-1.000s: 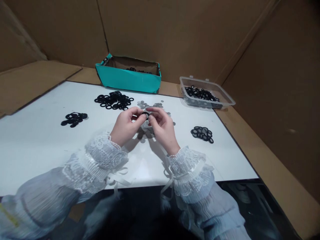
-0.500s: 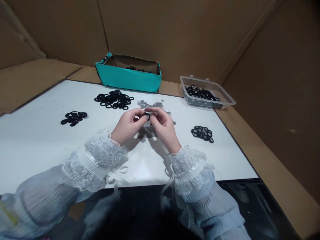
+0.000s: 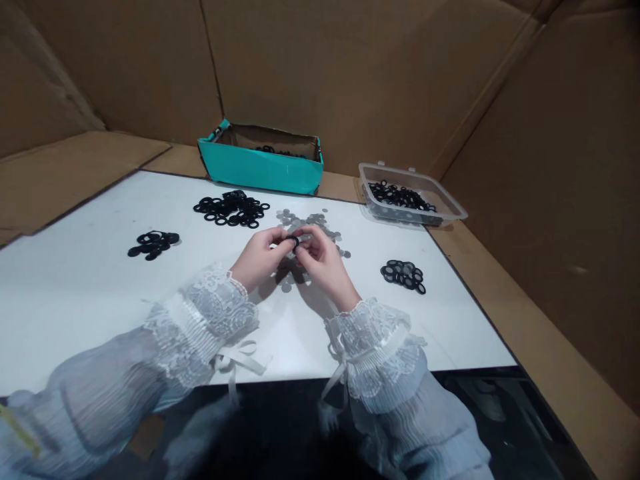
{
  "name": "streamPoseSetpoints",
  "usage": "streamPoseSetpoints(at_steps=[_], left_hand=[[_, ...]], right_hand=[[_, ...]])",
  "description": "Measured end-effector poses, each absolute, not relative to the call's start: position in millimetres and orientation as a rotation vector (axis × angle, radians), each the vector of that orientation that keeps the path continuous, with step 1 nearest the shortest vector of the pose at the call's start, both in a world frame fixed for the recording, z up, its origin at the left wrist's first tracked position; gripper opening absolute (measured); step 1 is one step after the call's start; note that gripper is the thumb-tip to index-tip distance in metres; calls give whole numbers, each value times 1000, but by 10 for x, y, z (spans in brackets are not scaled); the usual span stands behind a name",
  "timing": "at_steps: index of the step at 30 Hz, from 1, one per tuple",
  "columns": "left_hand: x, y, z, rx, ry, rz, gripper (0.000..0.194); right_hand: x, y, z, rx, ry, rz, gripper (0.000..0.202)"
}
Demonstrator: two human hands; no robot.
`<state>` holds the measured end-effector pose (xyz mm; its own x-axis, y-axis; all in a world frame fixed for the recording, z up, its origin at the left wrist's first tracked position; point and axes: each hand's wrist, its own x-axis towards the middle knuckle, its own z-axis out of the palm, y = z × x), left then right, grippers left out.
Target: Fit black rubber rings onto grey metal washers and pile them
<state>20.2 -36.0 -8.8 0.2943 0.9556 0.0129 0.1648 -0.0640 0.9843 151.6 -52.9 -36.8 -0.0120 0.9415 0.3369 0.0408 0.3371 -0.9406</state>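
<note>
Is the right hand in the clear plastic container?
No, the right hand meets the left hand at a black ring, apart from the container.

between the right hand (image 3: pixel 323 260) and the pile of rings (image 3: pixel 403 275), a strip of white desk (image 3: pixel 365 277) leaves room to pass. farther back, the teal box (image 3: pixel 260 170) and clear tub (image 3: pixel 400 215) bar the way, a narrow gap between them ending at the cardboard wall (image 3: pixel 325 73)

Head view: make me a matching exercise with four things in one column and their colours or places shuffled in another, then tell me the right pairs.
1. box
2. tub
3. loose discs
4. ring

A. grey, on the white table
B. black, between the left hand and right hand
C. see-through
D. turquoise

Pairs: 1-D, 2-C, 3-A, 4-B
</note>
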Motion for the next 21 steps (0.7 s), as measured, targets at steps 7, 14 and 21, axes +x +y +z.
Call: streamPoseSetpoints(at_steps=[7, 14, 21], left_hand=[[193, -307, -188, 1549, 1079, 925, 14], [214, -323, -193, 1544, 1002, 856, 15], [249, -352, -206, 1401, 1019, 907, 7]], right_hand=[[1552, -488, -400, -1051, -1375, 999, 22], [1578, -503, -360, -1058, -1403, 1157, 27], [1484, -533, -411, -1072, -1370, 874, 22]])
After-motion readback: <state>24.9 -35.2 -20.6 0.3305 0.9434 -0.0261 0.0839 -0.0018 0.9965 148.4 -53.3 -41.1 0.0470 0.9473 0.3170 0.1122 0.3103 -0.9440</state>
